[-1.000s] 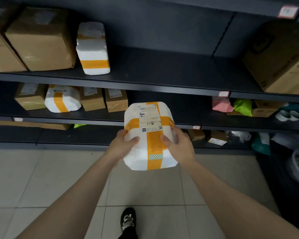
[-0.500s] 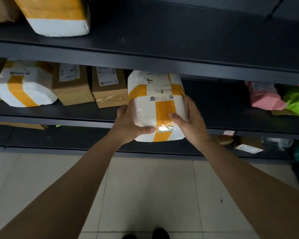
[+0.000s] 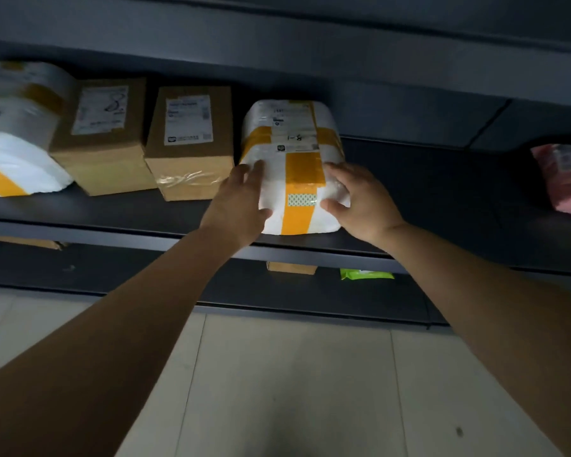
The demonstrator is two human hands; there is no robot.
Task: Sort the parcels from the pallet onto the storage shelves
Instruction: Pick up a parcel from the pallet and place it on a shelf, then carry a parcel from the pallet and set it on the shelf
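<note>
A white foam parcel (image 3: 290, 133) crossed with orange tape and marked "1-8" lies on the dark middle shelf (image 3: 112, 225), its near end at the shelf's front edge. My left hand (image 3: 241, 202) holds its left side, fingers running along the side and thumb over the front face. On the right side, my right hand (image 3: 363, 202) grips the parcel with curled fingers and thumb. The parcel sits just right of a brown carton (image 3: 188, 143).
Left of that carton stand another brown carton (image 3: 103, 136) and a white foam parcel (image 3: 17, 127) with orange tape. A pink bag (image 3: 564, 179) lies far right on the same shelf. Below are a small brown box (image 3: 290, 268) and a green pack (image 3: 366, 275). Bare shelf lies between the parcel and the pink bag.
Both hands carried the parcel from in front of the shelves up and forward onto the middle shelf. It now rests there beside the brown carton. The view has moved closer.
</note>
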